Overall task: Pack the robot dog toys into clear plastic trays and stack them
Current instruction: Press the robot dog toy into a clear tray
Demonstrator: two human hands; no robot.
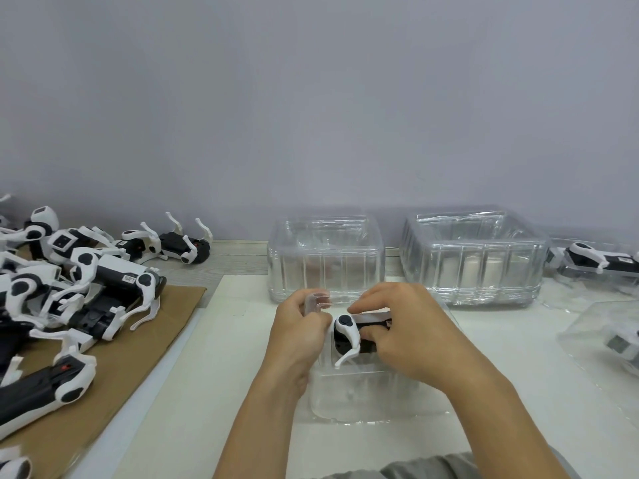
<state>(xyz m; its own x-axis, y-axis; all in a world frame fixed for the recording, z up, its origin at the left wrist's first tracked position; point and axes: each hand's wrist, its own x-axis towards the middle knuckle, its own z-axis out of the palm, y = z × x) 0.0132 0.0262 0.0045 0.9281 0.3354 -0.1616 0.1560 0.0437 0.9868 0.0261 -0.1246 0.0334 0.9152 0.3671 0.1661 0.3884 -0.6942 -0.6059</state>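
Observation:
A black-and-white robot dog toy (pixel 347 335) lies in the top of a clear plastic tray (pixel 363 395) at the table's middle, in front of me. My right hand (pixel 408 333) curls over the toy's body and grips it. My left hand (pixel 299 331) holds the toy's left end, its fingers curled by a clear plastic flap (pixel 316 299) of the tray. One white leg of the toy sticks out toward me between my hands.
A heap of loose robot dogs (pixel 69 292) covers brown cardboard (pixel 114 368) on the left. Two stacks of clear trays (pixel 325 257) (pixel 473 257) stand behind. Packed trays with toys (pixel 594 261) (pixel 615 340) sit at the right edge.

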